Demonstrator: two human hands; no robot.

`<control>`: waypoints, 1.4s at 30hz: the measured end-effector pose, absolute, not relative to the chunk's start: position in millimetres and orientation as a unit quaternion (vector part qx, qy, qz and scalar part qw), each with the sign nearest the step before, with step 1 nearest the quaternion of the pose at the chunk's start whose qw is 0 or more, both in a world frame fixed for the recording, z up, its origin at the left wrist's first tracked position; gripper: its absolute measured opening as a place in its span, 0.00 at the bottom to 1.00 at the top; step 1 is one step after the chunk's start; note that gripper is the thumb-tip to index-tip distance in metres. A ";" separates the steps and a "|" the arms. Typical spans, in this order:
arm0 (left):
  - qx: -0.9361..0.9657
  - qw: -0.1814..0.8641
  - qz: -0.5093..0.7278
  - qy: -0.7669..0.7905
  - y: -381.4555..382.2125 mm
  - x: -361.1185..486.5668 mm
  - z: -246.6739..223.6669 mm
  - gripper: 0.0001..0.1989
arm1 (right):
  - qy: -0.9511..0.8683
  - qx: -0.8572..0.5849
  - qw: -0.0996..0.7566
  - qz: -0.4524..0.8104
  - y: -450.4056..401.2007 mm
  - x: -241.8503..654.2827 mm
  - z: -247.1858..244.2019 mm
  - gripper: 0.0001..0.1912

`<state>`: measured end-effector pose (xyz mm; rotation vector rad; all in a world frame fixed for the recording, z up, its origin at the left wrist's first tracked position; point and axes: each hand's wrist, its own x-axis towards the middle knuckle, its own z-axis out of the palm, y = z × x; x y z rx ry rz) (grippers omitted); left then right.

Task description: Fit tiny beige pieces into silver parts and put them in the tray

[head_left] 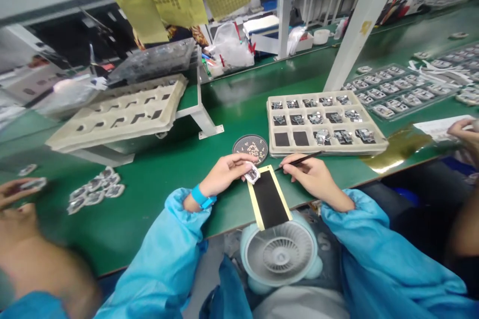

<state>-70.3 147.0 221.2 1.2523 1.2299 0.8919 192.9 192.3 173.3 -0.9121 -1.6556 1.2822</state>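
Note:
My left hand (228,175) pinches a small white-rimmed watch case (252,173) with electronic parts showing inside. Between thumb and fingers of my right hand (309,175) are thin black tweezers (302,158), their tip pointing left toward a card. That card (272,199) is black with a yellow border and lies at the table's front edge, just below the watch case. Behind my left hand sits a round dark dish (239,145) with many tiny pale pieces. A cream tray (272,124) stands beyond my right hand, with small metallic parts in most of its compartments.
Several similar cases (95,190) lie in a cluster at left. A metal stand (204,118) carries another cream tray (112,122). Clear trays of cases (406,90) fill the right. Co-workers' hands (17,194) appear at both sides. A round fan (280,254) sits below the table edge.

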 end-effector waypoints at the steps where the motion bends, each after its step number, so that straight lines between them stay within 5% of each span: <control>1: 0.536 0.566 0.363 0.512 144.5 -68.3 219.8 0.18 | -0.664 -0.373 0.415 0.498 192.4 188.7 173.4 0.15; 6: 0.591 0.516 0.329 0.526 136.6 -54.9 205.9 0.12 | -0.714 -0.410 0.435 0.363 195.7 174.2 169.9 0.13; 11: 0.668 0.387 0.291 0.565 132.3 -48.1 194.2 0.10 | -0.707 -0.430 0.434 0.356 194.3 173.3 167.4 0.14; 30: 0.664 0.391 0.278 0.573 131.9 -49.2 190.3 0.15 | -0.698 -0.428 0.438 0.370 191.6 175.3 169.9 0.10; 36: 0.665 0.403 0.273 0.566 132.3 -48.6 193.4 0.16 | -0.704 -0.323 0.486 0.405 177.6 179.0 176.6 0.03; 42: 0.668 0.392 0.280 0.567 131.8 -47.2 192.2 0.17 | -0.767 -0.240 0.465 0.372 174.4 177.0 178.3 0.09</control>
